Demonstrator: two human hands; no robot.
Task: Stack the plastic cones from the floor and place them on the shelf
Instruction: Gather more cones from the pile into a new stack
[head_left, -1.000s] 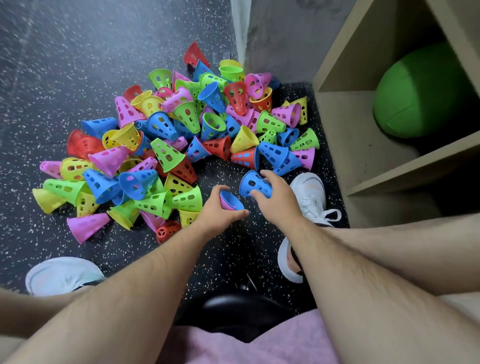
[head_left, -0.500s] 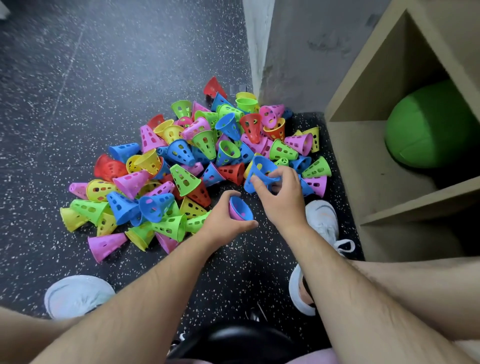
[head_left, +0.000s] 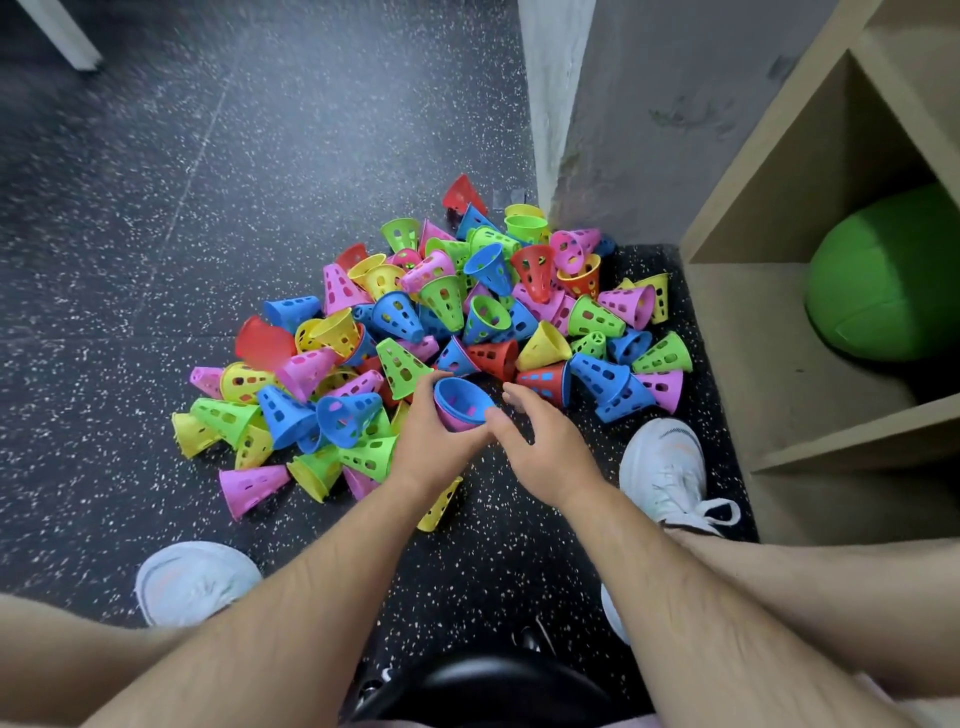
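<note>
A heap of perforated plastic cones (head_left: 447, 322) in blue, green, pink, yellow and red lies on the dark speckled floor. My left hand (head_left: 431, 441) is shut on a small stack (head_left: 460, 402): a blue cone nested inside a pink one, open end facing up. My right hand (head_left: 540, 447) hovers just right of the stack with its fingers apart and nothing in them, its thumb close to the blue rim. The wooden shelf (head_left: 779, 374) stands at the right, its lower compartment floor partly bare.
A green ball (head_left: 883, 275) sits inside the shelf compartment. A grey wall corner (head_left: 556, 104) rises behind the heap. My white shoes (head_left: 665, 467) (head_left: 195, 579) rest on the floor on either side, and a black stool seat (head_left: 483, 691) is below me.
My right hand carried a blue cone from the heap and nested it into the pink cone in my left hand, then let go. The view tilted up.
</note>
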